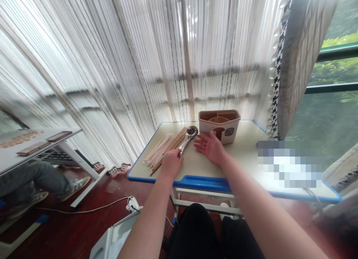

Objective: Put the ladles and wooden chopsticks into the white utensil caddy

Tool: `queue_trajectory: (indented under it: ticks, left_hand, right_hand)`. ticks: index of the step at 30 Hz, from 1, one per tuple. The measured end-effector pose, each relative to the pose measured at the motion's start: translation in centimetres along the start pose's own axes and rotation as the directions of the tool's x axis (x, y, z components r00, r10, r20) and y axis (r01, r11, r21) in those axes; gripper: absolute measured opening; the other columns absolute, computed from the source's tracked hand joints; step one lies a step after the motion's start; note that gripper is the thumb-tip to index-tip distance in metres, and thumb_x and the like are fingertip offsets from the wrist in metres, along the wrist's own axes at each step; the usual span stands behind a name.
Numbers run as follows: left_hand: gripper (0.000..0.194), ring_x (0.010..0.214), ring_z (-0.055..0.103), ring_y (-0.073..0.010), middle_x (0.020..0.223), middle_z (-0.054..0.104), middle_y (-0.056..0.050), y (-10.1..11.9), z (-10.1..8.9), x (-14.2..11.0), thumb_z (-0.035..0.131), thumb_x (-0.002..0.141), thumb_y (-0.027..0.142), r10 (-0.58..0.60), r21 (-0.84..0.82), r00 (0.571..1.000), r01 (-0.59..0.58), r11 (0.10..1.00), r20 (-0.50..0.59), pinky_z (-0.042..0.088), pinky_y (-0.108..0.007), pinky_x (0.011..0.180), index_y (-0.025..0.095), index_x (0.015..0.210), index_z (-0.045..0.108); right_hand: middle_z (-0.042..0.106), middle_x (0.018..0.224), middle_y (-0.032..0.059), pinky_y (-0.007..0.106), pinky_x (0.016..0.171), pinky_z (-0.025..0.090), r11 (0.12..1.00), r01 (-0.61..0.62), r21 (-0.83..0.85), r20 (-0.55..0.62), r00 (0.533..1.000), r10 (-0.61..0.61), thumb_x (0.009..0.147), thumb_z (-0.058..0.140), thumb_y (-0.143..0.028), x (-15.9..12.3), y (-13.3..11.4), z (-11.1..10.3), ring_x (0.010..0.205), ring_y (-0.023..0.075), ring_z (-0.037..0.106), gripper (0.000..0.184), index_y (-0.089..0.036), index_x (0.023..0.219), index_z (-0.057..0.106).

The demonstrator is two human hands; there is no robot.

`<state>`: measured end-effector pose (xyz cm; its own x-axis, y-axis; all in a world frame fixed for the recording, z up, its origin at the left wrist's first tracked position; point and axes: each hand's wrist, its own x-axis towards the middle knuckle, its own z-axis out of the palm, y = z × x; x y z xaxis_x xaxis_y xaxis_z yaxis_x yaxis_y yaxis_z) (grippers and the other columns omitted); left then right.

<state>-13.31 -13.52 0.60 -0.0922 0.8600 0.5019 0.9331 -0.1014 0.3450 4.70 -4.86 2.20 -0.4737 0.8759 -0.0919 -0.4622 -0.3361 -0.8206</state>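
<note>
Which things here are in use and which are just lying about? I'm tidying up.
In use: left hand grips the shiny metal ladle; open right hand rests flat on the table; pale wooden chopsticks; beige plastic utensil holder.

Lying about: white power strip; striped curtain.

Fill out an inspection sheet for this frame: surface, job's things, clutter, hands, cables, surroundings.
Surface: pale table with blue edge.
Job's things: metal ladle lying flat, bowl toward the utensil holder; chopsticks spread in a loose pile left of it.
Clutter: blurred-out patch on the table's right side; contents cannot be told.
Hands: left hand closed on the ladle handle; right hand open, flat on the table beside the holder.
Cables: white cable across the red floor to a power strip.
Surroundings: striped curtains, window at right, another person's legs under a desk at left.
</note>
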Motion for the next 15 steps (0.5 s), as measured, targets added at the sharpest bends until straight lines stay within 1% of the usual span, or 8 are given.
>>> queue_trajectory:
  ticks: [3, 8, 15]
  left_hand:
    - [0.025, 0.083, 0.062, -0.0191, 0.087, 0.069, -0.008, -0.01, 0.12, 0.03, 0.05, 0.077, 0.014, 0.03, 0.02, 1.0, -0.03, 0.999, -0.001, 0.045, -0.029, 0.078, 0.016, 0.095, 0.067]
    - [0.024, 0.086, 0.061, -0.0193, 0.088, 0.068, -0.008, 0.07, 0.13, 0.04, 0.049, 0.079, 0.014, 0.022, 0.035, 1.0, -0.023, 0.999, 0.017, 0.045, -0.029, 0.081, 0.016, 0.096, 0.067]
    - [0.024, 0.086, 0.061, -0.0201, 0.088, 0.068, -0.009, 0.17, 0.31, 0.05, 0.047, 0.081, 0.014, 0.025, 0.048, 1.0, -0.025, 0.999, -0.012, 0.045, -0.03, 0.08, 0.015, 0.096, 0.065]
  right_hand:
    - [0.065, 0.099, 0.0136, 0.041, 0.086, 0.043, 1.0, 0.007, -0.005, 0.005, 1.0, -0.007, 0.083, 0.03, -0.062, 0.08, 0.05, -0.04, 0.091, 0.0245, 0.061, 0.059, -0.016, 0.105, 0.059]
    - [0.065, 0.098, 0.0124, 0.039, 0.088, 0.043, 1.0, 0.016, -0.01, -0.005, 1.0, -0.016, 0.083, 0.029, -0.062, 0.13, 0.04, -0.09, 0.09, 0.0235, 0.061, 0.058, -0.017, 0.104, 0.06]
    - [0.065, 0.097, 0.0112, 0.039, 0.088, 0.043, 1.0, 0.024, -0.013, -0.004, 1.0, -0.024, 0.083, 0.029, -0.063, 0.04, 0.04, -0.07, 0.089, 0.0233, 0.061, 0.058, -0.018, 0.103, 0.06]
